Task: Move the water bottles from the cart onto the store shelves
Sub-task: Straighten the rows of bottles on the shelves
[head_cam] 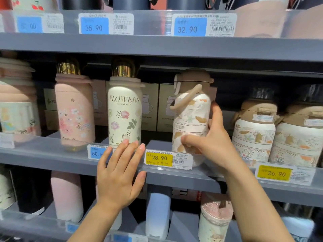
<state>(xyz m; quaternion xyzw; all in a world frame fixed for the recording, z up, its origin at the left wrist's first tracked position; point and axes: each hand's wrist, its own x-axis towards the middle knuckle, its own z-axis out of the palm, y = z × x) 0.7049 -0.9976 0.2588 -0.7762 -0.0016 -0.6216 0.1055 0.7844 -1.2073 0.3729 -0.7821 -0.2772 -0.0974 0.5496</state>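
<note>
Cream leaf-print bottle [191, 117] in right hand [212, 137] grip, left hand [118, 173] flat

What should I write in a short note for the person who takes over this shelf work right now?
Right hand: grips the leaf-print bottle with the brown lid, low on its body, at the middle shelf above the 28.90 tag.
Left hand: open, holds nothing, fingertips near the base of the FLOWERS bottle.
Done: the pink bottle, the FLOWERS bottle and two leaf-print bottles at right stand on this shelf.
Left: let go of the held bottle once it stands firm. The cart is out of view, so the number remaining is unknown.
</note>
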